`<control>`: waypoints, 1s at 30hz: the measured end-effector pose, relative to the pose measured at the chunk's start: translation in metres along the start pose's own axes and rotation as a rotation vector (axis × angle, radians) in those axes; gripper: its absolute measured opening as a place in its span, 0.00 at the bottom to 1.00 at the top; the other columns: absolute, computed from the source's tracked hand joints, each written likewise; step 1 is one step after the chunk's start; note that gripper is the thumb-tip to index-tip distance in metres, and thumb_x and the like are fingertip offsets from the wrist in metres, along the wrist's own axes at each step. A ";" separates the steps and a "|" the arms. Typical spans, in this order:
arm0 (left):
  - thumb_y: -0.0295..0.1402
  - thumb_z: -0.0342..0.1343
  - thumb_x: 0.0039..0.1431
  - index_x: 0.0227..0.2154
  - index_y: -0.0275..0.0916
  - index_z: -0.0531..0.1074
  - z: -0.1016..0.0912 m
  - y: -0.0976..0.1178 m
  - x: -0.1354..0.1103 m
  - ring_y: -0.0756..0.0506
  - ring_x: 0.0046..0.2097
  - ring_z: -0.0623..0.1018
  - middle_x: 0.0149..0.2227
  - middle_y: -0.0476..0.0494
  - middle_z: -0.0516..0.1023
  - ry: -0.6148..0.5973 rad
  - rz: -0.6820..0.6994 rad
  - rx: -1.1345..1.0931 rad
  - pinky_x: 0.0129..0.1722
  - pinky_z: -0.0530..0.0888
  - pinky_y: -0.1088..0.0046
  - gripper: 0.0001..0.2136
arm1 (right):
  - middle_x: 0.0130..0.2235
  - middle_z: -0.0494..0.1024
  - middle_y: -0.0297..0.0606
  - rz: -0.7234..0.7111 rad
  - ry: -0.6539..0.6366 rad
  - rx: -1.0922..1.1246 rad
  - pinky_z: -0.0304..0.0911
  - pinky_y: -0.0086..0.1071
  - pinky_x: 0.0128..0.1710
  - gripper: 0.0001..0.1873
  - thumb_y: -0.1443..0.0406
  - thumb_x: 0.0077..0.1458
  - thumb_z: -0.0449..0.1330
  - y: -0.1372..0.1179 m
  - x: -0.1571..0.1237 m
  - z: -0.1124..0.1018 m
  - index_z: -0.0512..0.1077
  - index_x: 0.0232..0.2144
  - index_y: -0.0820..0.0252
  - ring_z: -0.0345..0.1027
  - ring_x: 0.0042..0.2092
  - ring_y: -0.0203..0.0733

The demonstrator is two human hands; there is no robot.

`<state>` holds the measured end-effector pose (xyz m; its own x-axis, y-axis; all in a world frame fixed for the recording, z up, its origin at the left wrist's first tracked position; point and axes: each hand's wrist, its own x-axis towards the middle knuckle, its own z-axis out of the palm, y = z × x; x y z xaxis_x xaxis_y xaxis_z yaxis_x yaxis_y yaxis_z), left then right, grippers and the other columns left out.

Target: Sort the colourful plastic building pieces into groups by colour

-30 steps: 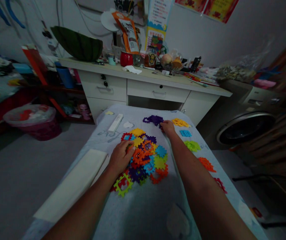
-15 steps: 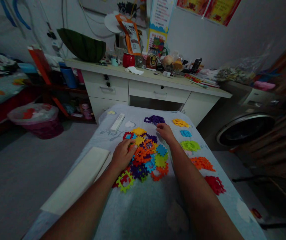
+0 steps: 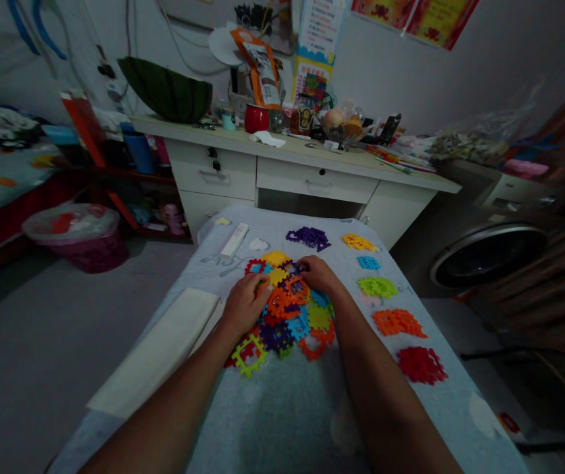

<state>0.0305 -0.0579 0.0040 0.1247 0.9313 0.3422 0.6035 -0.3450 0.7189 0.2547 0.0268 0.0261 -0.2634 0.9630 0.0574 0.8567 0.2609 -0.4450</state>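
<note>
A heap of toothed plastic building pieces in mixed colours [image 3: 282, 306] lies mid-table. My left hand [image 3: 247, 299] rests on the heap's left side, thumb and fingers apart, holding nothing I can see. At the heap's far right, my right hand [image 3: 318, 273] has its fingertips closed on the edge of a purple building piece [image 3: 292, 266]. Beyond it lies a pile of purple pieces [image 3: 309, 237]. Down the right side run separate piles of yellow pieces [image 3: 358, 242], blue pieces [image 3: 368, 263], lime green pieces [image 3: 378, 287], orange pieces [image 3: 400, 322] and red pieces [image 3: 421, 365].
A patterned cloth [image 3: 282, 421] covers the table. A white narrow box [image 3: 234, 241] and a long pale slab [image 3: 159, 352] lie on the left. Behind stands a cluttered desk [image 3: 317, 181], with a washing machine [image 3: 484, 230] to the right and a bin [image 3: 82, 243] to the left.
My right hand has come back from beside the purple pile to the mixed heap, down and slightly left. My left hand stays on the heap. The view has shifted slightly.
</note>
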 end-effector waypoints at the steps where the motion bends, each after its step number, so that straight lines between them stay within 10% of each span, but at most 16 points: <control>1: 0.42 0.48 0.62 0.43 0.40 0.73 0.000 0.000 0.000 0.41 0.48 0.76 0.45 0.41 0.77 0.000 0.002 0.002 0.51 0.71 0.60 0.15 | 0.35 0.78 0.36 0.012 0.013 0.039 0.61 0.27 0.38 0.14 0.73 0.44 0.61 0.000 -0.001 -0.001 0.78 0.36 0.59 0.68 0.37 0.38; 13: 0.41 0.48 0.62 0.43 0.39 0.73 -0.002 0.004 -0.001 0.41 0.48 0.76 0.45 0.41 0.77 -0.003 -0.008 -0.003 0.49 0.71 0.62 0.15 | 0.23 0.69 0.27 0.143 0.158 0.539 0.55 0.25 0.27 0.07 0.69 0.41 0.60 0.020 -0.004 -0.024 0.73 0.28 0.61 0.61 0.26 0.32; 24: 0.42 0.49 0.61 0.43 0.40 0.73 -0.002 0.003 0.000 0.42 0.48 0.76 0.45 0.41 0.78 0.003 -0.009 -0.007 0.49 0.72 0.63 0.15 | 0.28 0.73 0.32 0.303 0.628 0.242 0.62 0.30 0.38 0.06 0.68 0.44 0.59 0.053 -0.005 -0.031 0.71 0.30 0.59 0.67 0.33 0.38; 30: 0.42 0.49 0.62 0.44 0.41 0.73 -0.001 0.002 0.000 0.41 0.48 0.76 0.46 0.42 0.78 0.005 -0.005 0.004 0.51 0.71 0.62 0.15 | 0.28 0.72 0.32 0.407 0.721 0.424 0.65 0.29 0.29 0.08 0.64 0.44 0.59 0.067 0.001 -0.023 0.66 0.31 0.58 0.69 0.29 0.38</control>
<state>0.0308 -0.0591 0.0058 0.1175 0.9324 0.3417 0.6074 -0.3397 0.7182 0.3221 0.0470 0.0165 0.4826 0.8216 0.3036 0.5517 -0.0159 -0.8339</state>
